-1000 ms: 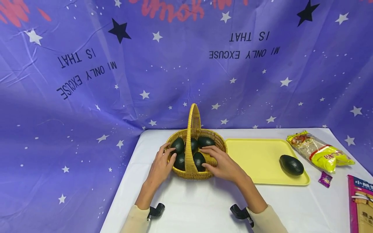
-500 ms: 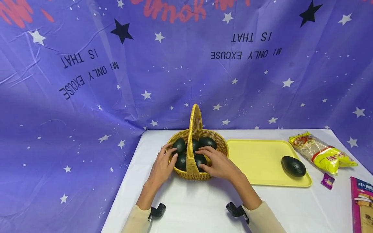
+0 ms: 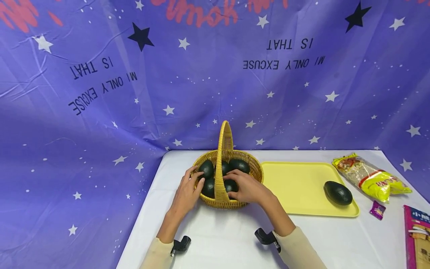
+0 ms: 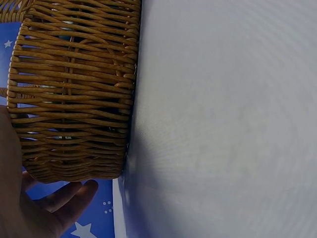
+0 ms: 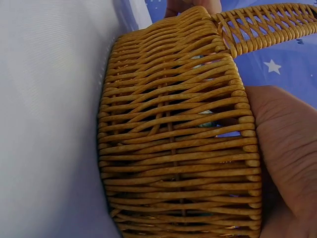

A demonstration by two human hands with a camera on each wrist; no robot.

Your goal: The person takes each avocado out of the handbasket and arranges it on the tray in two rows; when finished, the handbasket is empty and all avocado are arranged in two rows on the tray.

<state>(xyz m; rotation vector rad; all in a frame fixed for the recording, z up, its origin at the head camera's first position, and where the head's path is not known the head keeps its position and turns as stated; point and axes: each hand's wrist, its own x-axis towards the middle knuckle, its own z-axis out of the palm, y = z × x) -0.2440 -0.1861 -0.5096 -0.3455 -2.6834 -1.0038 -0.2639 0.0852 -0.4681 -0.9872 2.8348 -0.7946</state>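
A yellow wicker basket point(image 3: 231, 204) with a tall arched handle stands on the table and holds several dark green avocados point(image 3: 206, 169). My left hand point(image 3: 185, 192) grips the basket's left rim in the head view, its thumb over the edge. In the left wrist view the fingers point(image 4: 74, 206) reach round the outside of the woven wall. Inside the basket, right of the handle, my right hand point(image 3: 250, 188) curls its thumb and fingers round the front right avocado point(image 3: 230, 185). The right wrist view shows the hand point(image 5: 292, 148) over the rim; the wall hides its fingertips.
Right of the basket lies a yellow tray point(image 3: 295, 186) with one avocado point(image 3: 338, 193) on it. Beyond are a clear-and-yellow food bag point(image 3: 371, 177), a small purple packet point(image 3: 377, 210) and a pink package point(image 3: 418, 235). A purple starred cloth point(image 3: 215, 74) hangs behind the table.
My right hand has moved left and down into the basket, and its fingers have closed round the front right avocado. The left hand has kept its place at the rim.
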